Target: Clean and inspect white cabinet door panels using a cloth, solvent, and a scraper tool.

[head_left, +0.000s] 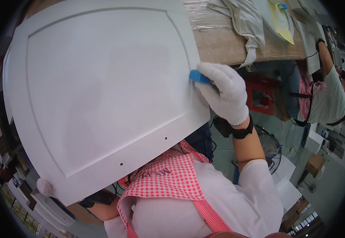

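A white cabinet door [101,91] with a raised frame and a recessed middle fills the left and centre, slightly tilted. My right hand [226,93], in a white knitted glove, pinches a small blue block [199,76] between thumb and fingers. The block touches the inner groove of the frame at the door's right side. At the lower left corner, gloved fingertips of my left hand [45,187] curl over the door's edge. The rest of that hand is hidden behind the door. Two small dark holes show in the near frame rail.
A wooden table [216,45] at the back bears plastic film, a white cloth [244,23] and a yellow sheet [281,23]. A red stool [261,95] stands beneath. A floor fan [268,146] is right of my arm. Another person [323,95] works at the far right.
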The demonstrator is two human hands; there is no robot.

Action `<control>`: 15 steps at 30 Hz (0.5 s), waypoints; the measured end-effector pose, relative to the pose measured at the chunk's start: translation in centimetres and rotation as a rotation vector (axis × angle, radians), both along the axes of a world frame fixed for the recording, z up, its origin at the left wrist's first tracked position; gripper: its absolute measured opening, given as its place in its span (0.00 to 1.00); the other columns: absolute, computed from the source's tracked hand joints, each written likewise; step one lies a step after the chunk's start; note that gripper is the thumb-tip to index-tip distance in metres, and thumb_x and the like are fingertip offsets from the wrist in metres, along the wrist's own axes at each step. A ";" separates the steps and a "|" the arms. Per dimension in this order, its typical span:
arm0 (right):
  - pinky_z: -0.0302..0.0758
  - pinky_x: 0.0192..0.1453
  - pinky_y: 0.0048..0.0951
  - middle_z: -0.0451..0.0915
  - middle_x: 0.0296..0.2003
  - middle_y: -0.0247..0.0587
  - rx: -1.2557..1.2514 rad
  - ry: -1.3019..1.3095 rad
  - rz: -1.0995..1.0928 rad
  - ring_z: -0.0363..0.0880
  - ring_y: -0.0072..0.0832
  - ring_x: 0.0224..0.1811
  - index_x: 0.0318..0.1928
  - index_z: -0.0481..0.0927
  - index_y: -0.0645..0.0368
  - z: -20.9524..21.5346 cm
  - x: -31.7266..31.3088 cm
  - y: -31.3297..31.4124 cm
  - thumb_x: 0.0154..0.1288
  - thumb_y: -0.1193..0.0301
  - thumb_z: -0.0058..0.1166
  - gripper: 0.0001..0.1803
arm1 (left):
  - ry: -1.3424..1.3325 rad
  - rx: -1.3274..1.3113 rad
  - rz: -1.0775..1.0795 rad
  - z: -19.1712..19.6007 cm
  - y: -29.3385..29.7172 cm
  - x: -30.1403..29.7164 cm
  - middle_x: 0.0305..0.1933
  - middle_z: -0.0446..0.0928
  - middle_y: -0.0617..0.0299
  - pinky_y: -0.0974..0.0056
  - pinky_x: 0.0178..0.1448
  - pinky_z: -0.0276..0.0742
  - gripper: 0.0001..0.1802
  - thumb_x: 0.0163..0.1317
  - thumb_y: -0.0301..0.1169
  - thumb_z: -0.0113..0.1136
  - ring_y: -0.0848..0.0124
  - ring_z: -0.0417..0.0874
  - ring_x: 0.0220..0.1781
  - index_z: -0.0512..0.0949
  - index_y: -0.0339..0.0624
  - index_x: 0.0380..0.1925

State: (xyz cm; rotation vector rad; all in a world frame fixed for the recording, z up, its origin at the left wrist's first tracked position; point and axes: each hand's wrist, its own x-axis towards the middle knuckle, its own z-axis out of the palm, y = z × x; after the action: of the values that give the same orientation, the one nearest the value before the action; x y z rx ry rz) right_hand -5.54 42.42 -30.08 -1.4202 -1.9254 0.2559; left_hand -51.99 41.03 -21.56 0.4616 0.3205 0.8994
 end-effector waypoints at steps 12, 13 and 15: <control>0.82 0.45 0.36 0.88 0.42 0.44 -0.002 -0.009 -0.022 0.86 0.42 0.40 0.53 0.86 0.56 -0.2 0.2 2.8 0.55 0.75 0.71 0.22 | -0.172 -0.083 -0.090 -0.9 0.6 0.2 0.79 0.58 0.31 0.38 0.77 0.67 0.47 0.61 0.29 0.61 0.40 0.67 0.77 0.52 0.24 0.77; 0.82 0.45 0.36 0.88 0.42 0.44 -0.002 -0.011 -0.022 0.86 0.42 0.40 0.53 0.86 0.56 -0.4 0.6 4.0 0.55 0.75 0.71 0.22 | -0.189 -0.108 -0.121 -0.9 0.7 -0.2 0.79 0.58 0.31 0.39 0.76 0.67 0.47 0.61 0.29 0.61 0.40 0.68 0.77 0.52 0.24 0.77; 0.83 0.44 0.31 0.87 0.44 0.46 -0.021 -0.029 -0.066 0.86 0.36 0.40 0.54 0.84 0.60 -0.7 1.4 5.9 0.55 0.79 0.71 0.24 | -0.226 -0.156 -0.188 -1.1 1.0 -1.2 0.79 0.58 0.31 0.39 0.76 0.68 0.47 0.60 0.30 0.61 0.41 0.68 0.77 0.52 0.24 0.77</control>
State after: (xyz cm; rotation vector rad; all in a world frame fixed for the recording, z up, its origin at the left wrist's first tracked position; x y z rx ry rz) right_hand -4.18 48.30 -30.75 -1.5063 -1.9000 0.2266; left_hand -53.16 42.03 -22.63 0.2382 0.1361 0.7287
